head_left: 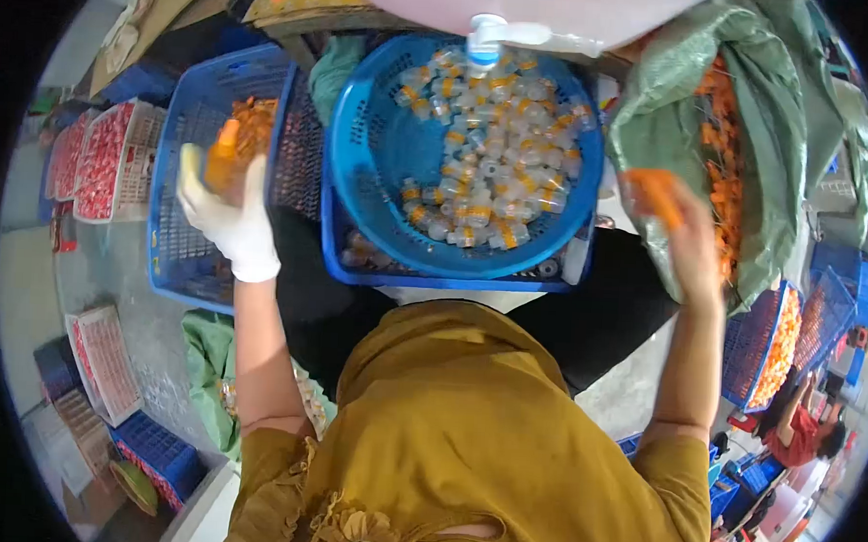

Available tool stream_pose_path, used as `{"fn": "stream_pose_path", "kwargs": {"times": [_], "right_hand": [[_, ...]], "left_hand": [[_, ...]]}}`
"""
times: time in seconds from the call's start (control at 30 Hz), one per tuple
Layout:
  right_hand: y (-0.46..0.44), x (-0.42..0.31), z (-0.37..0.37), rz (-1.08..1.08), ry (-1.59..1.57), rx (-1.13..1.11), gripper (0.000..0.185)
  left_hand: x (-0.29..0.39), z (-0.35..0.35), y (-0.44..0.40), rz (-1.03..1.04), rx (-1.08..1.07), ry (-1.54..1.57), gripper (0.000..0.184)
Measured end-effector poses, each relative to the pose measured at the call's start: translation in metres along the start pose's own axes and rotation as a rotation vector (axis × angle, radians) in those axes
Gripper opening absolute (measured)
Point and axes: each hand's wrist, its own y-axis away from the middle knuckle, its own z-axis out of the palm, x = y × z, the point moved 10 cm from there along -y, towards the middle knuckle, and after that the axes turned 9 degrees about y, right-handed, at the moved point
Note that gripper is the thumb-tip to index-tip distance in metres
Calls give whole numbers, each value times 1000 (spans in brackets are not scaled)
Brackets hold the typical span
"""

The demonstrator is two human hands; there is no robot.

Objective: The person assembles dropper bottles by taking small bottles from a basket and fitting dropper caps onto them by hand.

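My left hand [225,213], in a white glove, is over the blue basket at the left, with thumb and fingers spread apart. An orange bottle-shaped plastic piece [225,150] appears between and just beyond the fingertips, blurred, and no finger clearly closes on it. More orange pieces [257,118] lie in that blue basket [171,192]. My right hand [689,234], bare and smeared by motion, grips an orange plastic piece [656,195] beside the green woven sack [655,97]. Inside the sack are many orange pieces [719,177].
Before me a round blue basin [346,170] holds many small clear plastic parts with orange bands [502,148], resting on a blue crate [333,257]. A white tap [485,41] overhangs it. Crates of pink pieces [109,160] stand left. A person in red [800,437] is far right.
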Motion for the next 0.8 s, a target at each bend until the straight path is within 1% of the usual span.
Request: {"fn": "stream_pose_path", "kwargs": {"times": [0.03, 0.07, 0.1, 0.13, 0.17, 0.2, 0.23, 0.3, 0.33, 0.37, 0.4, 0.43, 0.47, 0.5, 0.53, 0.57, 0.6, 0.63, 0.67, 0.7, 0.73, 0.77, 0.8], "right_hand": [[2, 12, -32, -24, 144, 145, 27], [3, 25, -51, 21, 180, 180, 25], [6, 38, -74, 43, 392, 253, 21], [5, 83, -97, 52, 405, 276, 20], [6, 77, -105, -45, 751, 291, 22], [7, 89, -111, 64, 893, 268, 22], [11, 103, -117, -21, 967, 323, 22], [14, 137, -125, 108, 1036, 277, 21], [15, 141, -122, 100, 1035, 276, 21], [14, 141, -114, 37, 994, 242, 22], [14, 138, -109, -24, 953, 209, 22], [14, 132, -106, -27, 955, 213, 22], [15, 115, -101, -78, 986, 259, 21], [16, 104, -100, -128, 1018, 305, 20], [15, 94, -102, -218, 1002, 365, 16], [11, 92, -104, -217, 1003, 367, 16], [10, 91, -113, -187, 869, 431, 15], [8, 89, -122, -154, 732, 495, 14], [7, 71, -121, -255, 720, 531, 16], [2, 60, -119, -248, 718, 533, 16], [-3, 57, -121, -149, 464, 540, 18], [-8, 54, -119, -51, 210, 541, 21], [-14, 27, -107, -133, 108, 498, 22]], "left_hand": [[6, -17, -11, 58, 63, -192, 55], [10, -15, -14, 157, 22, -275, 52], [10, 0, -14, 193, -102, -144, 44], [10, 27, -12, 127, -306, -99, 35], [21, 52, 3, 149, -406, -43, 26], [18, 88, 26, 85, -643, 7, 27], [33, 113, 46, 163, -780, -48, 25], [33, 161, 86, 217, -1052, -298, 30], [25, 183, 105, 232, -1152, -441, 35], [13, 203, 123, 246, -1249, -583, 40], [3, 218, 142, 242, -1377, -642, 41], [-9, 229, 160, 237, -1503, -699, 41], [-15, 235, 169, 215, -1597, -679, 41], [-19, 242, 170, 218, -1590, -676, 41], [-22, 244, 167, 131, -1593, -620, 40], [-25, 243, 167, 43, -1598, -564, 39], [-18, 239, 149, -12, -1364, -322, 40], [-10, 232, 133, -189, -1239, -107, 40], [-11, 234, 132, -371, -1141, 227, 35], [-15, 236, 131, -545, -1016, 556, 30], [-3, 231, 125, -541, -1022, 556, 30], [20, 219, 110, -656, -932, 778, 29], [35, 212, 98, -769, -827, 996, 29]]}}
